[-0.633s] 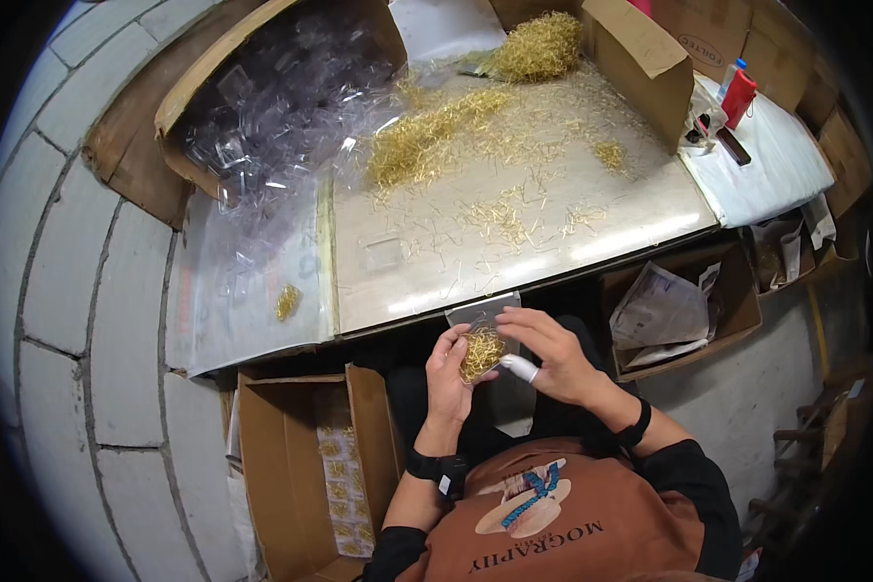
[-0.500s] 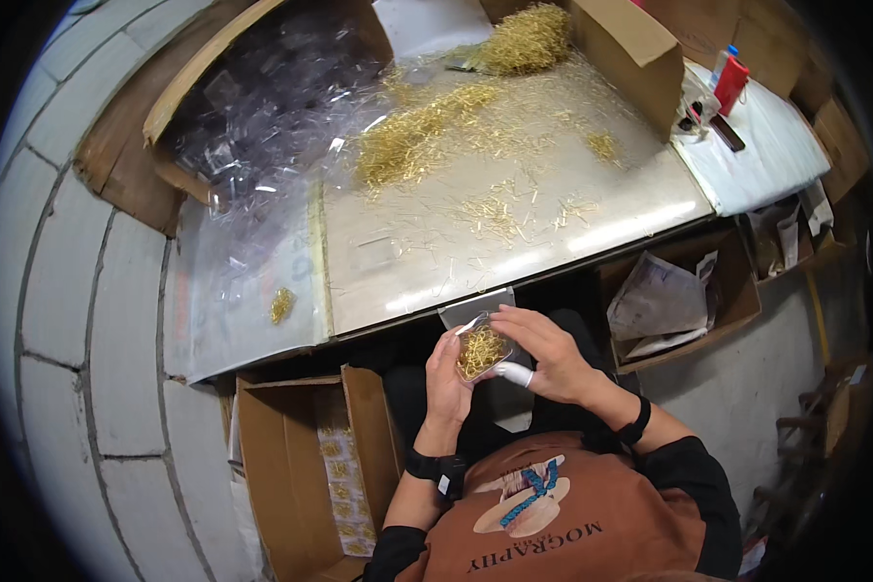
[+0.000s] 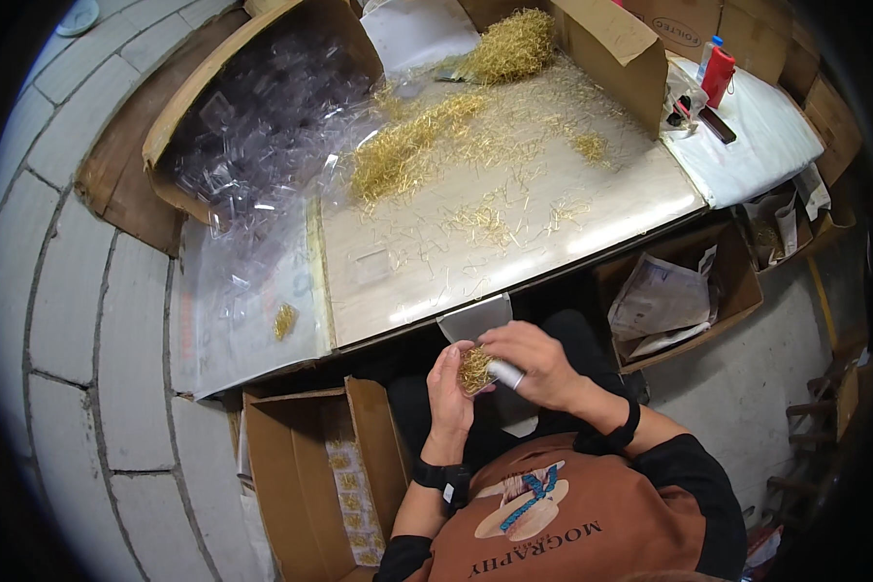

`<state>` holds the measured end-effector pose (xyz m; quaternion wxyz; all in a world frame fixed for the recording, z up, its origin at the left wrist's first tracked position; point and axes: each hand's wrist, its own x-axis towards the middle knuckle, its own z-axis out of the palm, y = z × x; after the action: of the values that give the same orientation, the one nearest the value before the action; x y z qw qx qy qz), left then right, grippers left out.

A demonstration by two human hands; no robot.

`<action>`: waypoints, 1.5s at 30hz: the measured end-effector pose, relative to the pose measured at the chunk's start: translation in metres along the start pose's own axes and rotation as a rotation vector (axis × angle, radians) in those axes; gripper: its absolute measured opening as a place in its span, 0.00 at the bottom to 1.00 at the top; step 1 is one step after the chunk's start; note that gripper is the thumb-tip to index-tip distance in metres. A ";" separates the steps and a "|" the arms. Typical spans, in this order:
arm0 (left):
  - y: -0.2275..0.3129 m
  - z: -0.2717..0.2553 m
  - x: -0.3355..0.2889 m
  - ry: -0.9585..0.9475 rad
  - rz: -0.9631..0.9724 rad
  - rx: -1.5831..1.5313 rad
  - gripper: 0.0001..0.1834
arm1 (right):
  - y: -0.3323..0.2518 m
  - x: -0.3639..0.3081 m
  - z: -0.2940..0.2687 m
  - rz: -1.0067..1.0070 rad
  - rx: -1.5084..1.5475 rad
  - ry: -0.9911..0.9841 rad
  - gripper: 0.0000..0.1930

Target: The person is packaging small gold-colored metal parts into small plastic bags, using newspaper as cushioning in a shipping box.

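Observation:
A small clear plastic box point(image 3: 474, 371) full of thin gold-coloured wire pieces is held in front of my body, below the table's near edge. My left hand point(image 3: 448, 398) is closed round its left side. From the right, my right hand point(image 3: 541, 367) grips the same box, its fingers over the far edge and a white-wrapped digit against the near right side. That hand is slightly blurred, and it hides part of the box. Beyond, loose gold wire pieces point(image 3: 412, 145) lie in a long heap on the table point(image 3: 378, 306).
Many clear plastic boxes point(image 3: 262, 136) fill a cardboard carton at the far left. One filled box point(image 3: 284, 320) stands on the table's left part. An open carton point(image 3: 296, 485) below holds rows of filled boxes. At right are a paper-filled carton point(image 3: 660, 301) and a red bottle point(image 3: 719, 78).
My right hand has shifted toward the box and turned over it, its fingers now more bent. The box is tilted differently, and my left hand stays round it. The whole view has shifted slightly.

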<state>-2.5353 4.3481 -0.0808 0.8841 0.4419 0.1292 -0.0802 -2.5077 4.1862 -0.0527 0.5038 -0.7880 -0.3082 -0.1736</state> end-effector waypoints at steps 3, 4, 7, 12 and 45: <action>-0.001 -0.005 -0.003 0.055 0.001 0.075 0.12 | 0.003 0.009 -0.012 0.112 0.036 0.035 0.13; 0.001 -0.002 -0.002 0.046 -0.015 0.076 0.10 | 0.006 0.012 -0.014 0.146 0.019 0.009 0.15; -0.004 0.000 -0.002 0.018 -0.051 0.068 0.10 | 0.012 0.005 -0.008 0.357 0.100 -0.114 0.15; -0.004 0.006 -0.006 0.040 -0.067 0.064 0.10 | 0.024 -0.006 0.003 0.674 0.505 -0.115 0.09; -0.006 -0.009 -0.021 -0.164 -0.106 0.061 0.31 | 0.029 -0.012 0.006 0.821 0.659 -0.108 0.06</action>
<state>-2.5587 4.3521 -0.0841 0.8724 0.4529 0.0770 -0.1667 -2.4980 4.1786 -0.0821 0.7346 -0.6517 -0.0381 0.1847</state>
